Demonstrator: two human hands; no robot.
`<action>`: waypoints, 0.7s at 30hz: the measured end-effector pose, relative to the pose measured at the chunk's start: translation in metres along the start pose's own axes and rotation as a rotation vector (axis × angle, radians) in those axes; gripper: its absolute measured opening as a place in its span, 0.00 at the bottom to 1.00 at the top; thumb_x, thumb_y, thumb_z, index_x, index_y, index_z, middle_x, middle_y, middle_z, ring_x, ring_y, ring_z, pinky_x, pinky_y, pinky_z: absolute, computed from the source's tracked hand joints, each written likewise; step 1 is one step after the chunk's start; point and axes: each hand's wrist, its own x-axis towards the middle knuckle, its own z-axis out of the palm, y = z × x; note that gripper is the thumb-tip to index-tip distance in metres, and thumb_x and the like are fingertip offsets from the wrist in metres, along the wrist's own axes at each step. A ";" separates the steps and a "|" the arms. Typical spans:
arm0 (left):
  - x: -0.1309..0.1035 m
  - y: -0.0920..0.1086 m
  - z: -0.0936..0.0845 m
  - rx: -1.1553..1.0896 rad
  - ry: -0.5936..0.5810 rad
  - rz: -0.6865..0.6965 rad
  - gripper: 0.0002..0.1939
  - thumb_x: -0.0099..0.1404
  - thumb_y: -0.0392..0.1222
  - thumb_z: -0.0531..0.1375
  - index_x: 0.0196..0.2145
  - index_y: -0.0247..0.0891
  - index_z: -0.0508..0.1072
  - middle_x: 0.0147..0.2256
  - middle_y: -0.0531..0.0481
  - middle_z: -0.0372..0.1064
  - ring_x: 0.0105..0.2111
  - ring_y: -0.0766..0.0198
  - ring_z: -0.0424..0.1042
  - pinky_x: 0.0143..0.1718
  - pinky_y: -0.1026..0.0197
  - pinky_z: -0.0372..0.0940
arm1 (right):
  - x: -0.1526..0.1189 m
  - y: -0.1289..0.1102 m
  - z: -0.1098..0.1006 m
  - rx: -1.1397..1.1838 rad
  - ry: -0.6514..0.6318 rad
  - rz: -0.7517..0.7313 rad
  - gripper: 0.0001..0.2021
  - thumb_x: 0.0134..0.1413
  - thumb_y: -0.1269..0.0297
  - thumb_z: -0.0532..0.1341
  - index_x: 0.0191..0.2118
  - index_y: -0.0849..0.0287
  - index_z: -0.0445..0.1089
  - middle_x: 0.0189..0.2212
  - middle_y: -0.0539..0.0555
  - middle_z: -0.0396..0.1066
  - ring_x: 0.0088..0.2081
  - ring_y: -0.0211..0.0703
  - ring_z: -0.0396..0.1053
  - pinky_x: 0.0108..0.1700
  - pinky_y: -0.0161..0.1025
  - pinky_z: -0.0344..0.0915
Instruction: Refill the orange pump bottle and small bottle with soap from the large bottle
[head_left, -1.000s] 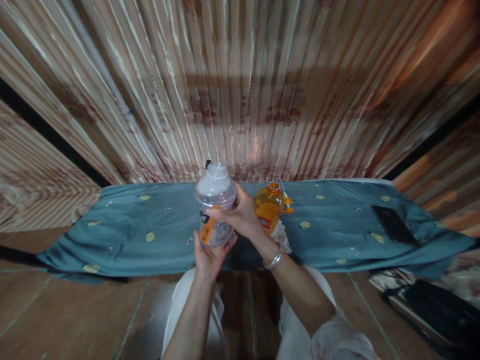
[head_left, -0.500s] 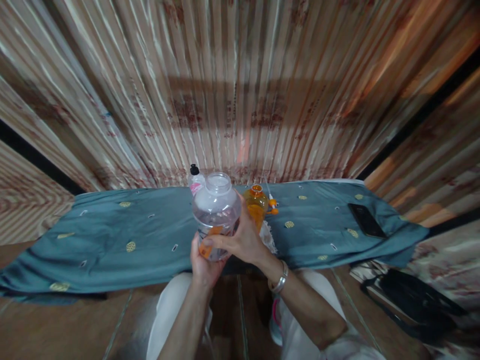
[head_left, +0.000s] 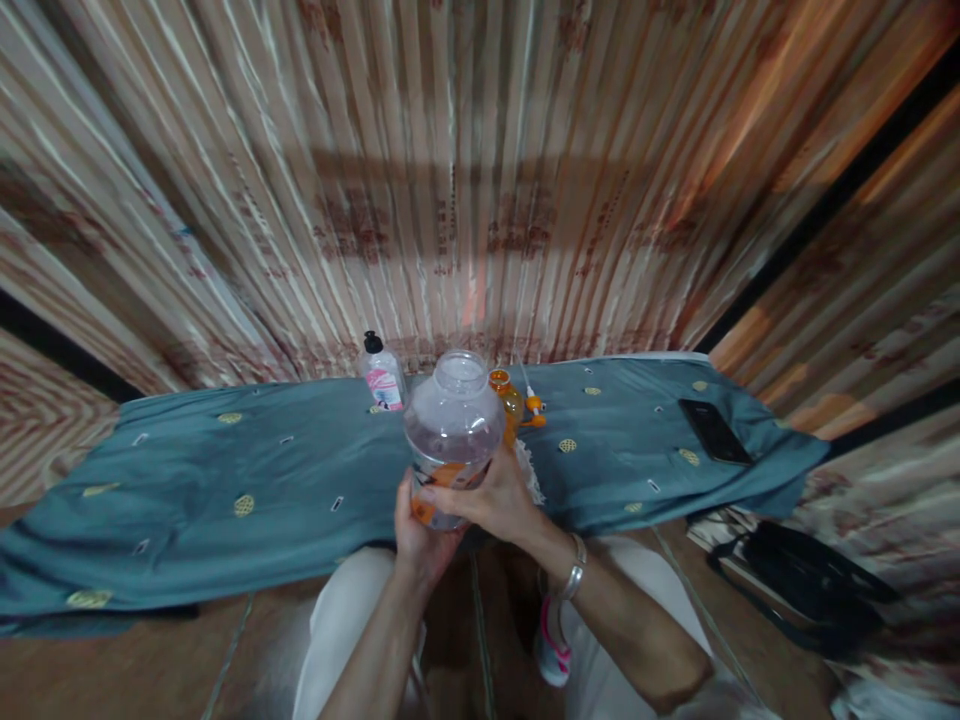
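Observation:
A large clear bottle point(head_left: 456, 415) with an open mouth and an orange label is held upright between my hands over the cloth's front edge. My left hand point(head_left: 422, 530) cups its lower left side and base. My right hand point(head_left: 502, 495), with a silver bracelet at the wrist, wraps round its right side, thumb across the label. Behind and to the right stands an orange bottle point(head_left: 511, 402) without a cap, partly hidden. An orange and white pump top point(head_left: 534, 405) lies beside it. At the back left stands a clear bottle point(head_left: 385, 378) with a black cap and pink label.
A blue-green cloth point(head_left: 300, 480) covers the long surface. A black phone point(head_left: 714, 432) lies on its right part. White fringed material point(head_left: 531, 470) shows by my right hand. A black bag point(head_left: 810, 580) rests low at the right; a curtain point(head_left: 450, 180) hangs behind.
The view has shifted a little. The clear bottle, still in both my hands, now sits further right relative to the black-capped bottle, whose label shows more, and covers more of the orange bottle.

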 end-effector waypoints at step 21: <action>0.080 -0.022 0.030 1.224 -0.090 0.904 0.63 0.41 0.51 0.74 0.67 0.39 0.46 0.68 0.32 0.45 0.69 0.42 0.44 0.68 0.41 0.40 | -0.015 0.014 -0.137 -0.377 0.274 0.159 0.32 0.31 0.47 0.73 0.42 0.60 0.70 0.31 0.56 0.79 0.29 0.48 0.74 0.32 0.43 0.71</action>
